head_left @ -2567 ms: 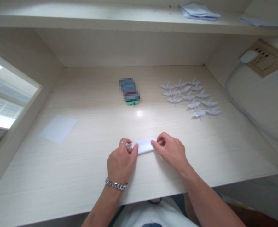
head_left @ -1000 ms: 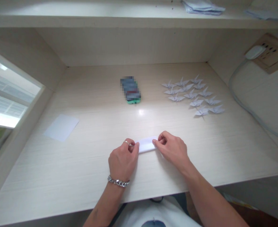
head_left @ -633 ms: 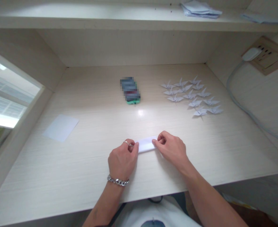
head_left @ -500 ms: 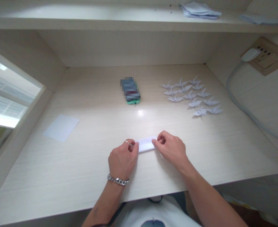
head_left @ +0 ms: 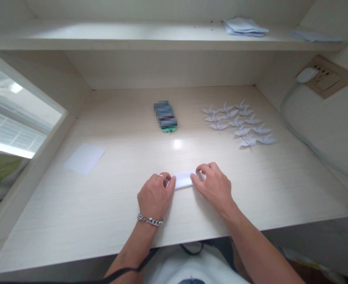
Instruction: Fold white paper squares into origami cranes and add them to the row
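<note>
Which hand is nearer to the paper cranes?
Right hand: it is in front of the paper cranes and slightly left. The left hand is farther left.

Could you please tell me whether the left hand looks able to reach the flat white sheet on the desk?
Probably yes: nothing shows between the left hand and the flat white sheet, though that hand would first have to leave the folded paper.

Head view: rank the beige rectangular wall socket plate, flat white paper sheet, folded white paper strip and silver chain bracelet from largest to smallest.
1. Beige socket plate
2. Flat paper sheet
3. Folded paper strip and silver chain bracelet: unsure; the strip looks broader, the bracelet longer.
</note>
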Demonstrator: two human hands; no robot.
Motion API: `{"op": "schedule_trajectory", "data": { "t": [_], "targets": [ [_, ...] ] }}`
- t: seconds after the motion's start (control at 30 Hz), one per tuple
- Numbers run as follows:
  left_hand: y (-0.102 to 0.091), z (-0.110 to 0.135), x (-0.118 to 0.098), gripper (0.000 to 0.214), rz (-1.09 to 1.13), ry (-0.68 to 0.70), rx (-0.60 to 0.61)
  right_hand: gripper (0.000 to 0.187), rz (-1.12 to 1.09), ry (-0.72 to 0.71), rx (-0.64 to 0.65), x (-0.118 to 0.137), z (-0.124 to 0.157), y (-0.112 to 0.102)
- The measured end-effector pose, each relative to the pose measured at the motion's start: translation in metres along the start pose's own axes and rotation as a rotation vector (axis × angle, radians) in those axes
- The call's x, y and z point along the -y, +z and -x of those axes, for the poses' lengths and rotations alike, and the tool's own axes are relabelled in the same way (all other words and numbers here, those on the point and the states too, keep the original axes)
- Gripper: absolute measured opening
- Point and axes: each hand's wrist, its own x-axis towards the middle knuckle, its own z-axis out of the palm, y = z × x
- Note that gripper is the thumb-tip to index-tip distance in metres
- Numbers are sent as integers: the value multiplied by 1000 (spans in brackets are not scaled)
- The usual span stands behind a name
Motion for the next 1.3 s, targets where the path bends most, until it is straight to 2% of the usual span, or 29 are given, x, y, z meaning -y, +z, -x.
{"op": "schedule_trajectory", "data": {
  "t": [0.1, 0.2, 0.27, 0.37, 0.53, 0.7, 0.83, 0.9, 0.93, 1.13, 1.3],
  "targets": [
    [1, 1, 0, 26, 0, 14, -8, 11, -4, -209, -36, 3, 1, 6],
    [1, 2, 1, 26, 4, 14, -7, 18, -10, -507, 22, 8, 5, 11],
    [2, 2, 1, 25, 11, 16, -13, 19, 17, -588, 62, 11, 11, 11],
    [4, 3, 2, 25, 23, 41, -23, 24, 71, -604, 81, 16, 27, 10],
    [7, 3, 11, 23, 89, 119, -55, 52, 77, -570, 45, 19, 49, 16],
    [5, 15, 27, 15, 230, 210, -125, 52, 59, -555, 51, 17, 53, 23],
    [9, 35, 29, 25, 251, 412, -232, 49, 47, -549, 50, 16, 53, 22],
    [12, 42, 26, 39, 228, 525, -163, 47, 48, -549, 50, 17, 53, 23],
    [14, 45, 24, 41, 213, 537, -149, 46, 51, -548, 50, 17, 54, 23],
    [15, 46, 21, 44, 64, 502, -41, 47, 76, -557, 64, 15, 54, 23],
    [7, 50, 18, 42, -4, 505, -11, 51, 117, -564, 62, -2, 56, 17]
  ]
}}
